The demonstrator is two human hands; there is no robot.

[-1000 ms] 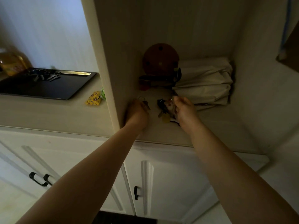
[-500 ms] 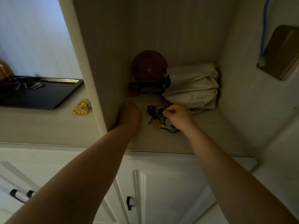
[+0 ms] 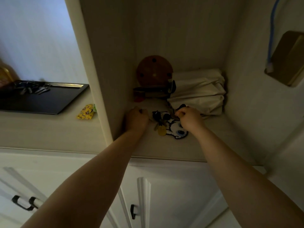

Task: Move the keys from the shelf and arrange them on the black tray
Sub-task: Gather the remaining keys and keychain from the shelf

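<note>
A bunch of keys [image 3: 158, 116] with a yellow tag [image 3: 162, 130] and a white pixel-style charm [image 3: 176, 131] lies on the cream shelf [image 3: 164, 145]. My left hand [image 3: 136, 120] rests fisted just left of the bunch, a bit of metal showing at its knuckles. My right hand [image 3: 190, 118] is at the bunch's right side, its fingers pinched on a dark key ring [image 3: 181, 106]. The black tray [image 3: 41, 102] sits on the counter to the left, beyond the shelf's side panel, with several keys [image 3: 31, 88] in its far corner.
At the back of the shelf stand a round brown disc [image 3: 154, 70], a dark flat item [image 3: 153, 91] and a folded cream cloth [image 3: 199, 91]. A yellow packet [image 3: 85, 111] lies between tray and side panel [image 3: 98, 96]. A brass box [image 3: 287, 58] is on the right wall.
My right hand shifted right off the key bunch toward the cloth, uncovering the white charm. My left hand has closed over a small key ring seen earlier.
</note>
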